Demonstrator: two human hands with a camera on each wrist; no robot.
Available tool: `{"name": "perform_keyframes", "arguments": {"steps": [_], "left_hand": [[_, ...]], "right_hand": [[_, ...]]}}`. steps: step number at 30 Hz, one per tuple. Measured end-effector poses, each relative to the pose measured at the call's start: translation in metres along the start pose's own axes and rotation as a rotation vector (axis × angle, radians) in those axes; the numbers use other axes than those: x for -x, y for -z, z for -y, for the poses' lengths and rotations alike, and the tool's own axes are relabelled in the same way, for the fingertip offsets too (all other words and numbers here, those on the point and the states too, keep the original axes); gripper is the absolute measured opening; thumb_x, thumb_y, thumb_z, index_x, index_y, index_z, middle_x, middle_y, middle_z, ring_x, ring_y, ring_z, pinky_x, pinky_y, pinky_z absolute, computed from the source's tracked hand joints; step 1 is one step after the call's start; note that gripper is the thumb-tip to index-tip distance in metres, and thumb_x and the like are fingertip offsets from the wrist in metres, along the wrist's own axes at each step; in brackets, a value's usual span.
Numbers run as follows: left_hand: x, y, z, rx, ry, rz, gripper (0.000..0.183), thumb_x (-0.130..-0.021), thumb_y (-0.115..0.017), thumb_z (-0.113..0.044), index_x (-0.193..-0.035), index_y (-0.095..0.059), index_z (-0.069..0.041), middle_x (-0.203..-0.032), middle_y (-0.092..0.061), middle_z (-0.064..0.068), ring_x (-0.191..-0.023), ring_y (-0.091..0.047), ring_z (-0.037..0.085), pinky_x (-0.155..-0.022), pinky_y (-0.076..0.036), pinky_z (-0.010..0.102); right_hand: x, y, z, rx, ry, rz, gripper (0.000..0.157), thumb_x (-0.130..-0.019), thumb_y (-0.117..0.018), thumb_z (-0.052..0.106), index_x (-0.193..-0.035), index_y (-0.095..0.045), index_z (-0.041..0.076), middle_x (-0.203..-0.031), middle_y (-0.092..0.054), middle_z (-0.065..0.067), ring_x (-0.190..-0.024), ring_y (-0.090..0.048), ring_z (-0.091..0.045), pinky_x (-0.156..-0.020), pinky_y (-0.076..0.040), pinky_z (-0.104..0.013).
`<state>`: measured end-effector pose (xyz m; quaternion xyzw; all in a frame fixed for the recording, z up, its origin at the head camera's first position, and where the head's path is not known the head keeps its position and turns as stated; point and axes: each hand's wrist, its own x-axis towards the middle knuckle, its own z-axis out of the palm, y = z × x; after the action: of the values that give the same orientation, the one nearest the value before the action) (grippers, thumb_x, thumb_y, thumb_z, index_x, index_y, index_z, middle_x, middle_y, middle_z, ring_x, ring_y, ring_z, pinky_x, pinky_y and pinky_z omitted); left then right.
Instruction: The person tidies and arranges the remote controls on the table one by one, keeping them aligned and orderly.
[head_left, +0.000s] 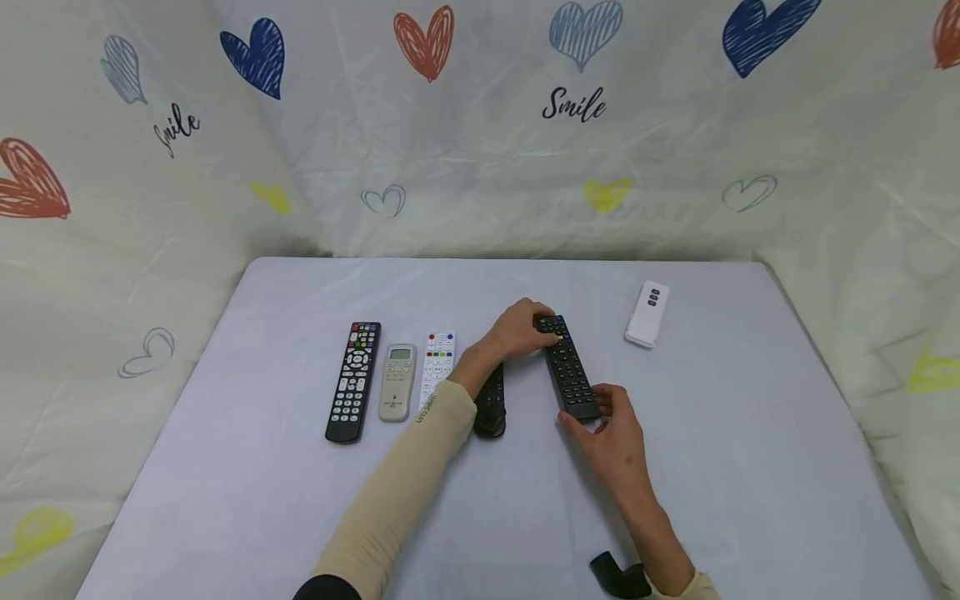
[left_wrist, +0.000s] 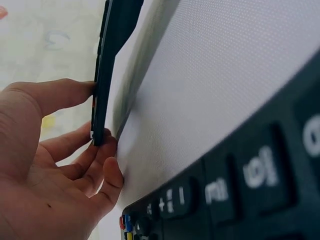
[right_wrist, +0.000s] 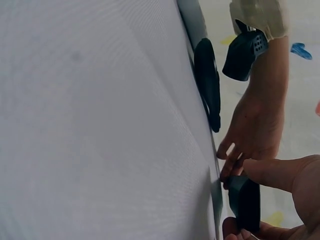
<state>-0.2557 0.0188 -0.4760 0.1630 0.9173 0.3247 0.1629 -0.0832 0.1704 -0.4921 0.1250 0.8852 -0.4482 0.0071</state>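
A black remote control (head_left: 572,375) is raised slightly off the white table, held between both hands. My left hand (head_left: 519,327) pinches its far end; in the left wrist view the thumb (left_wrist: 65,95) lies on the button side and the fingers are behind. My right hand (head_left: 621,442) holds the near end, thumb on one side and fingers on the other. The right wrist view shows that end of the remote (right_wrist: 247,205) in the right hand. Just left of it, another black remote (head_left: 491,404) lies partly hidden by my left forearm.
Further left lie a white remote (head_left: 437,360), a beige remote with a small display (head_left: 397,382) and a long black remote (head_left: 353,383). A small white remote (head_left: 647,314) lies at the back right. A heart-printed cloth (head_left: 480,167) hangs behind the table (head_left: 225,500).
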Motion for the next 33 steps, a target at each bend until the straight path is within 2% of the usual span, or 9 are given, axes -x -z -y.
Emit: {"name": "perform_keyframes", "arguments": {"steps": [12, 23, 33], "left_hand": [[0.001, 0.003, 0.004, -0.026, -0.003, 0.026, 0.05, -0.098, -0.072, -0.032, -0.143, -0.063, -0.013, -0.142, -0.061, 0.009, -0.124, -0.06, 0.021, -0.112, -0.049, 0.036], [0.002, 0.006, 0.007, -0.039, -0.027, 0.035, 0.05, -0.098, -0.072, -0.031, -0.143, -0.063, -0.014, -0.144, -0.061, 0.01, -0.129, -0.059, 0.023, -0.114, -0.048, 0.039], [0.007, 0.008, 0.009, -0.039, -0.04, 0.046, 0.05, -0.097, -0.072, -0.031, -0.144, -0.062, -0.015, -0.146, -0.06, 0.01, -0.134, -0.058, 0.025, -0.116, -0.046, 0.04]], "right_hand": [[0.003, -0.004, 0.003, -0.008, -0.01, 0.015, 0.07, -0.088, -0.084, 0.02, -0.143, -0.045, -0.001, -0.132, -0.059, -0.023, -0.117, -0.056, -0.033, -0.088, -0.045, -0.034], [0.005, -0.009, 0.006, 0.002, -0.015, 0.029, 0.078, -0.088, -0.084, 0.022, -0.15, -0.044, -0.001, -0.134, -0.057, -0.025, -0.12, -0.055, -0.035, -0.097, -0.047, -0.046], [0.007, -0.013, 0.009, 0.028, -0.015, 0.041, 0.081, -0.087, -0.086, 0.024, -0.152, -0.044, 0.001, -0.132, -0.058, -0.024, -0.119, -0.056, -0.035, -0.095, -0.047, -0.045]]}}
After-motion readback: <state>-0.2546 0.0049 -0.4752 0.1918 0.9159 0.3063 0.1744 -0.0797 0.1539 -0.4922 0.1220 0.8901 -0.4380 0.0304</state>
